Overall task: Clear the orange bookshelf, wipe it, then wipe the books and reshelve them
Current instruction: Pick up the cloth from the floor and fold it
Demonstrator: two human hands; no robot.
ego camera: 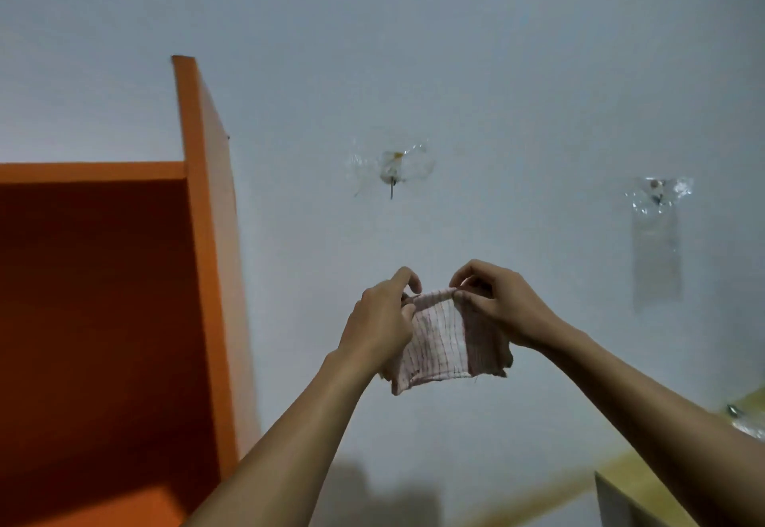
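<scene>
A small white cloth with thin pink check lines (pixel 445 340) hangs in front of the pale wall, held up by both hands. My left hand (pixel 383 317) pinches its upper left edge. My right hand (pixel 494 303) pinches its upper right edge, and the cloth droops folded below the fingers. The orange bookshelf (pixel 207 237) stands at the left, its side panel rising beside the hands. The compartment in view shows no books. No books appear anywhere in view.
A metal hook under clear tape (pixel 392 172) is fixed to the wall above the cloth. A second taped hook with a clear strip (pixel 657 212) sits further right. A yellow surface (pixel 645 481) and a grey edge show at bottom right.
</scene>
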